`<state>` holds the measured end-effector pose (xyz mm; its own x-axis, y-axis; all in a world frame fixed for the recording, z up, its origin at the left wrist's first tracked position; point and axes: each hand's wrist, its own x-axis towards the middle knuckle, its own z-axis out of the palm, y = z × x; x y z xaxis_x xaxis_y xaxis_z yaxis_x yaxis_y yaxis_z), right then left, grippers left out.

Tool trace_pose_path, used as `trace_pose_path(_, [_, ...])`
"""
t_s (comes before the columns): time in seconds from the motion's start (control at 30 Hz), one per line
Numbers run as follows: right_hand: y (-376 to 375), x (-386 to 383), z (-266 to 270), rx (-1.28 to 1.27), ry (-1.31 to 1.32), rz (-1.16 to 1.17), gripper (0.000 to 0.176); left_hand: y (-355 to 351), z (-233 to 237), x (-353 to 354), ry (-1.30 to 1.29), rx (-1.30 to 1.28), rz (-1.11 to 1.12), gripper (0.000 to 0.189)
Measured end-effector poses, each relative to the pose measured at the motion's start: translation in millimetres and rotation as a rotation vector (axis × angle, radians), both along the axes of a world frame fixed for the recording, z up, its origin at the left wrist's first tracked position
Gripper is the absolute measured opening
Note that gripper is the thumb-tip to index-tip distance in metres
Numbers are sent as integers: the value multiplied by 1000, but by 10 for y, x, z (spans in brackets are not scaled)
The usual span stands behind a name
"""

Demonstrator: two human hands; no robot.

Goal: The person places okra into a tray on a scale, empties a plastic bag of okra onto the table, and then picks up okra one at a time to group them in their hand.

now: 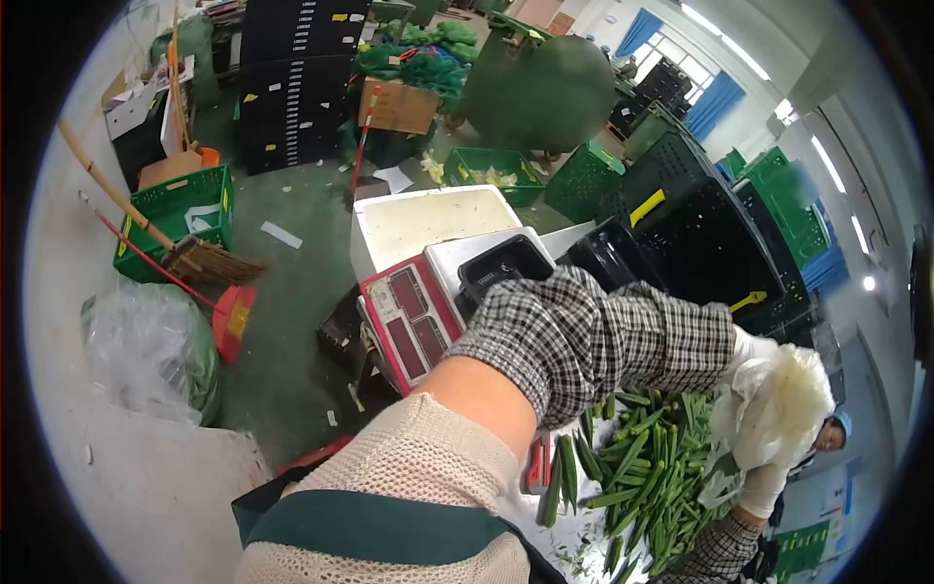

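In the head view, both hands wear white gloves and checked sleeves at the right. My left hand point(757, 348) closes on the upper part of a bunched translucent white plastic bag point(764, 419). My right hand point(764, 492) grips the same bag from below, its fingers partly hidden by the plastic. The bag is held up beside a large pile of green okra point(652, 467) spread on a white tabletop point(574, 535). A small red and grey tool point(537, 465) lies at the edge of the okra.
A red-fronted scale point(413, 321) carries a black tray point(504, 263) beside a white foam box point(428, 224). Black crates point(691, 224) stand behind my left arm. A broom point(199, 258), red dustpan point(232, 321) and green crate point(180, 219) are left. A person in a blue cap point(834, 431) is at far right.
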<state>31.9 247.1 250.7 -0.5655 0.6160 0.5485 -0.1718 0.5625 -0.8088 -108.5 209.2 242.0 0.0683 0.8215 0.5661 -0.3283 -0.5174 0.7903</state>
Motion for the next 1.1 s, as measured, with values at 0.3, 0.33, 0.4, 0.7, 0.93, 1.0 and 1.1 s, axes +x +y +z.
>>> trace_pose_path(0.3, [-549, -344, 226, 84, -26, 90, 46, -1339, 97, -2179, 772, 21, 880, 46])
trace_pose_path(0.33, [-419, -223, 168, 73, -28, 88, 44, -1581, 34, -2588, 821, -61, 1019, 48])
trace_pose_path(0.4, [-178, 114, 33, 69, -132, -40, 40, -2029, -174, -3315, 890, -254, 1228, 53])
trace_pose_path(0.7, [237, 1830, -1134, -380, -428, -451, 30, -3143, -2066, -4832, 793, -1017, 1287, 69])
trace_pose_path(0.93, [181, 2237, -1516, -447, -564, -549, 30, -1695, -697, -3947, 841, -368, 1265, 49])
trace_pose_path(1.0, [163, 2362, -1702, -424, -614, -533, 30, -1179, -379, -3250, 903, -242, 1132, 47])
trace_pose_path(1.1, [27, 2621, -1972, -308, -695, -567, 27, -427, -123, -2291, 1011, -247, 914, 43])
